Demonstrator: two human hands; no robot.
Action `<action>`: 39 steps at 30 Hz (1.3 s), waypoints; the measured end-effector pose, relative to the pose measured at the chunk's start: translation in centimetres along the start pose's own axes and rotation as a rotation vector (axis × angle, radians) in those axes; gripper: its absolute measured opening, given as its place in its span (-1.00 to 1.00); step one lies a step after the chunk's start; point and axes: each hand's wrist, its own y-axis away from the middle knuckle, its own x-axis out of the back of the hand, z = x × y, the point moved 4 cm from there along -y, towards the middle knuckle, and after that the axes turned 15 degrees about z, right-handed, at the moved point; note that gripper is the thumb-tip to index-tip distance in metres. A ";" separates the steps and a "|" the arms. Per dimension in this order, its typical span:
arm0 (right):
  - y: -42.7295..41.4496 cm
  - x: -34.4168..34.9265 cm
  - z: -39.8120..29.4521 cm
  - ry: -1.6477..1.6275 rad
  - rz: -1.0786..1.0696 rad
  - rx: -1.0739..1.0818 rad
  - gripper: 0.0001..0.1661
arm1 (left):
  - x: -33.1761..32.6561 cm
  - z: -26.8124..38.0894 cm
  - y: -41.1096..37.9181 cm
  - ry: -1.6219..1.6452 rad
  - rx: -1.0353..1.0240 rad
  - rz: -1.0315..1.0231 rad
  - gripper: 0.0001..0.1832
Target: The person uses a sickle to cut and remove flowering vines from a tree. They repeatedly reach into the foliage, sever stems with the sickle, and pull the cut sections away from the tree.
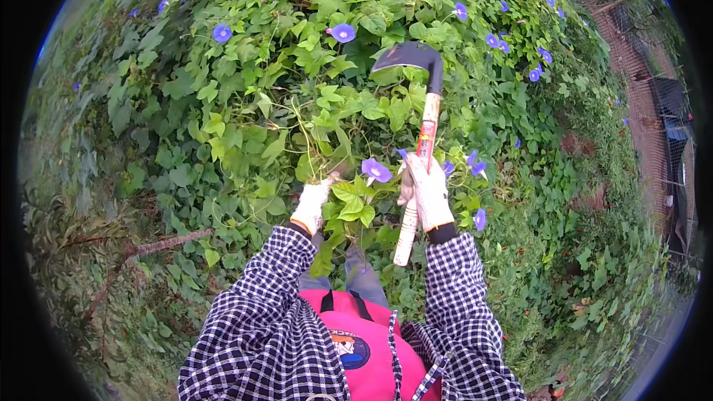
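Note:
My right hand, in a white work glove, is wrapped around the wrapped handle of a sickle. The tool stands with its dark curved blade at the far end, pointing left over the leaves. My left hand, gloved too, is closed around morning glory vines that run up and away from it. A purple morning glory flower and a leafy sprig sit between my two hands. Leaves hide part of my left fingertips.
Dense morning glory foliage with several blue flowers surrounds me. A bare branch sticks out on the left. Along the right side runs a mesh fence with dark sheeting. My legs stand among the vines.

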 end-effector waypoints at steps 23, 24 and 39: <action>1.1 -2.1 6.6 1.103 -0.182 0.591 -0.49 | 7.7 -7.1 2.0 -0.732 -0.453 0.153 -0.56; 2.5 0.8 7.2 0.985 -0.162 0.233 -0.54 | 8.4 -6.4 2.7 -0.529 -0.356 0.115 -0.56; 9.0 0.7 -1.7 0.550 -0.210 0.077 -0.70 | 14.9 -2.6 14.1 -0.327 -0.499 -0.264 -0.63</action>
